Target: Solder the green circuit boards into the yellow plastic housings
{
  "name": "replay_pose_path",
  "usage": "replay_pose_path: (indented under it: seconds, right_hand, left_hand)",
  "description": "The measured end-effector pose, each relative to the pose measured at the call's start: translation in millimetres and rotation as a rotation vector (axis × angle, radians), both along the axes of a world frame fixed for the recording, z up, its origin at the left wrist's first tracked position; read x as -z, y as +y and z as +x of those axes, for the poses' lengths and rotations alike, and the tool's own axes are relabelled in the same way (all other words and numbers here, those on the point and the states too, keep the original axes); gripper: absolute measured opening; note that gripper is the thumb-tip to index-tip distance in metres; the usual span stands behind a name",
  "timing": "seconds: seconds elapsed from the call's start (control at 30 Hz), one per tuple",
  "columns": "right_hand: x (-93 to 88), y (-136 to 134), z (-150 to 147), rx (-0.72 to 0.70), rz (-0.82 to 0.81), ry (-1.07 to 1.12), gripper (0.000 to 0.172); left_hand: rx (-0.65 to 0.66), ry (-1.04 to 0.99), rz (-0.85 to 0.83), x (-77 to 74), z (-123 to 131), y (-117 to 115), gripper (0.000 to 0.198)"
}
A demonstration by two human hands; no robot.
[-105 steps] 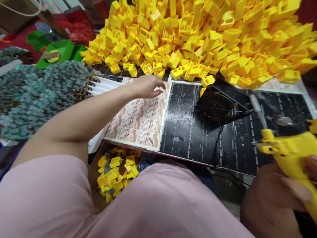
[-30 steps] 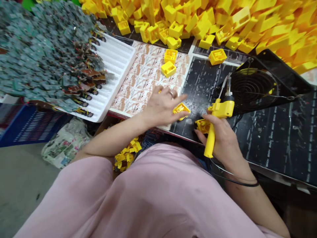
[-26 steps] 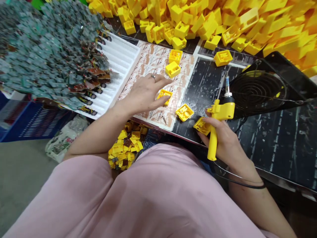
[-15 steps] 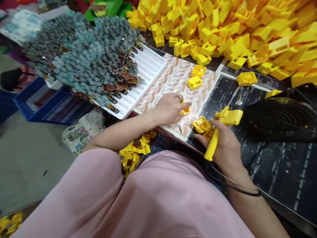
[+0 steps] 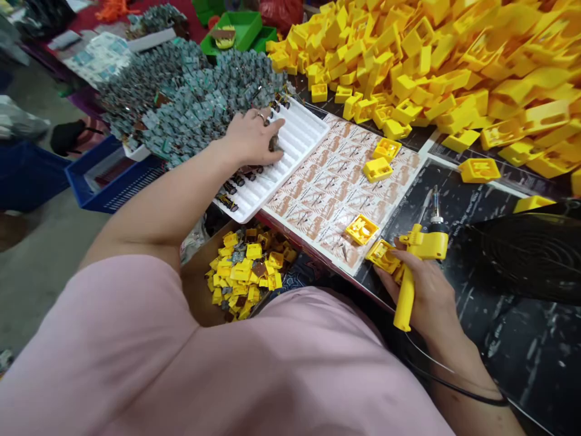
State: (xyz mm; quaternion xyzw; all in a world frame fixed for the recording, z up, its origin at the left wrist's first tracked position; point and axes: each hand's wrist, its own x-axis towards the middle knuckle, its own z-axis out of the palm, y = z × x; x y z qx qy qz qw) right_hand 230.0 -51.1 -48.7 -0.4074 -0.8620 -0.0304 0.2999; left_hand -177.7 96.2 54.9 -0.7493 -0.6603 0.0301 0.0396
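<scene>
My left hand (image 5: 256, 138) reaches over the white ribbed tray (image 5: 297, 151), thumb and forefinger around a small dark-grey part (image 5: 273, 143), partly hidden by the fingers. Beside it, rows of grey wired components (image 5: 200, 91) cover much of the tray. My right hand (image 5: 429, 293) grips a yellow soldering gun (image 5: 405, 297) by its handle, tip pointing up and away. The same hand's fingers also hold an open yellow plastic housing (image 5: 384, 254) at the table edge. Another yellow housing (image 5: 362, 229) lies open side up on the patterned mat (image 5: 313, 194).
A large heap of yellow housings (image 5: 408, 72) fills the back right. Two more housings (image 5: 378, 170) sit on the mat's far part. A dark round fan (image 5: 535, 248) stands at right. Below the table is a box of yellow pieces (image 5: 245, 266); a blue crate (image 5: 109, 175) stands left.
My left hand has let go of a yellow housing on the mat and moved left to the white tray. My right hand keeps the soldering gun and housing. The view has shifted.
</scene>
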Motion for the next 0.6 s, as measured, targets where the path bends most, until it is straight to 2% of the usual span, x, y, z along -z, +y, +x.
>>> replay_pose_path:
  seconds: [0.1,0.2,0.27,0.33,0.43,0.5,0.6]
  right_hand:
    - [0.9,0.7,-1.1,0.017,0.002,0.021,0.041]
    - [0.5,0.4,-0.9,0.027,0.012,0.029,0.044]
    - [0.1,0.3,-0.9,0.026,0.015,0.008,0.044]
    - [-0.6,0.6,-1.7,0.029,0.017,-0.005,0.043]
    - [-1.8,0.8,-2.9,0.038,0.013,0.013,0.044]
    - [-1.8,0.0,-2.1,0.044,-0.009,0.021,0.047]
    - [-0.4,-2.5,1.7,0.053,-0.058,0.006,0.053]
  left_hand:
    - [-0.051,0.056,-0.005,0.1,2.5,10.1,0.062]
    - [0.007,0.083,-0.027,7.5,11.4,6.2,0.060]
    - [0.070,0.071,-0.090,13.1,8.7,4.8,0.065]
    - [0.127,0.043,-0.144,14.7,0.2,7.7,0.079]
    - [0.136,0.053,-0.236,5.0,-8.5,13.4,0.092]
    - [0.100,0.132,-0.297,-6.8,-4.0,12.9,0.077]
    - [0.042,0.244,-0.281,-18.7,15.5,8.2,0.042]
